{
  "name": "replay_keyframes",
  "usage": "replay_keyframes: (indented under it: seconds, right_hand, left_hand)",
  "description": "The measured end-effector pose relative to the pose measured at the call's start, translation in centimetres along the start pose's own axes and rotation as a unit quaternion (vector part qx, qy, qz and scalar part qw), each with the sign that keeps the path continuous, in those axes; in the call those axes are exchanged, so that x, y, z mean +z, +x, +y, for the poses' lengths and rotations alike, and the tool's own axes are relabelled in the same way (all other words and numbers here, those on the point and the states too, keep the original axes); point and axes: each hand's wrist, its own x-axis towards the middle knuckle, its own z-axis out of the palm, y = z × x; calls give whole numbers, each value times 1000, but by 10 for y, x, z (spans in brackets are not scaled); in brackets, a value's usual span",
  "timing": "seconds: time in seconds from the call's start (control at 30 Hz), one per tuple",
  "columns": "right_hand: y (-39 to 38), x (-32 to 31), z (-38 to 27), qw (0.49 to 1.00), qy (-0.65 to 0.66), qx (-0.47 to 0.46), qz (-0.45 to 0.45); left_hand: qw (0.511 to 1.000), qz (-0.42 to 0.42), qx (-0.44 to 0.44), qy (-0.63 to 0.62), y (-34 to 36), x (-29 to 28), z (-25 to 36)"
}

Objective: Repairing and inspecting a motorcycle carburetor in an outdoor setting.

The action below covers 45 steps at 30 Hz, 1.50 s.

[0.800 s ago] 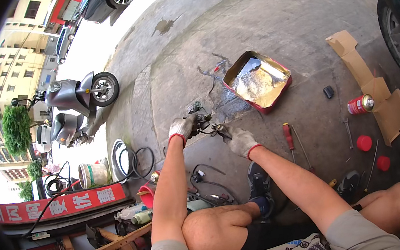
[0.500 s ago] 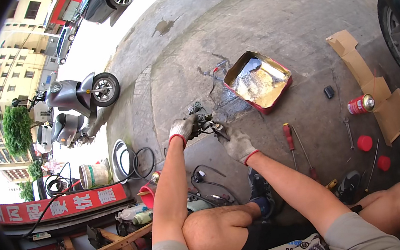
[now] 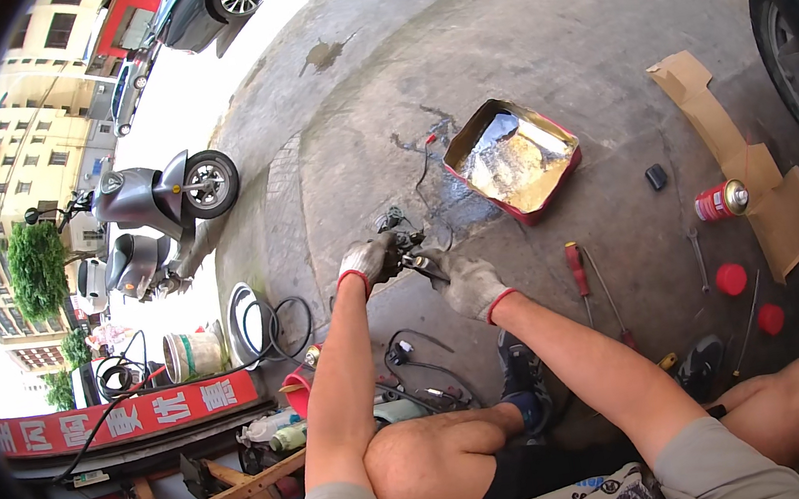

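Out over the concrete, my left hand [image 3: 367,259], in a grey-white work glove with a red cuff, is closed around a small dark metal mechanical part [image 3: 394,222]. The part resembles a carburetor, though its details are too small to tell. My right hand [image 3: 470,283], gloved alike, grips a metal tool that looks like pliers [image 3: 425,265]. The tool's tip meets or nearly meets the part beside my left fingers; contact cannot be made out. Just beyond and to the right lies a red-sided tray [image 3: 537,208] with a shiny gold inside and liquid in it.
Right of my hands lie a red-handled screwdriver [image 3: 577,271], a wrench [image 3: 698,261], a red spray can [image 3: 719,201], red caps [image 3: 730,280] and folded cardboard [image 3: 722,131]. Cables [image 3: 413,349] and a bucket [image 3: 193,353] are at left. Scooters [image 3: 143,200] stand farther off.
My right hand has shifted slightly left, bringing the tool closer to the part. My left hand keeps its hold. The whole view has turned a little.
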Motion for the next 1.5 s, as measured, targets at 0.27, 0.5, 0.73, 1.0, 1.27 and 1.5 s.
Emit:
replay_keyframes:
  seconds: [0.27,0.5,0.73,1.0,1.27,1.5]
  right_hand:
    - [-9,8,-32,998,-36,-14,-54]
    - [-8,9,-20,994,-7,-74,-77]
    - [-1,-9,3,993,59,88,50]
    - [16,-8,16,995,95,-18,-18]
    - [22,-4,18,996,57,56,34]
    - [31,3,37,999,32,-2,7]
  left_hand:
    - [1000,-4,6,-16,2,2,-9]
    - [998,12,20,63,-13,6,11]
    - [985,69,37,155,0,6,2]
    - [961,116,41,246,-18,5,11]
    - [946,145,46,286,-40,6,25]
    - [935,162,110,297,-46,19,32]
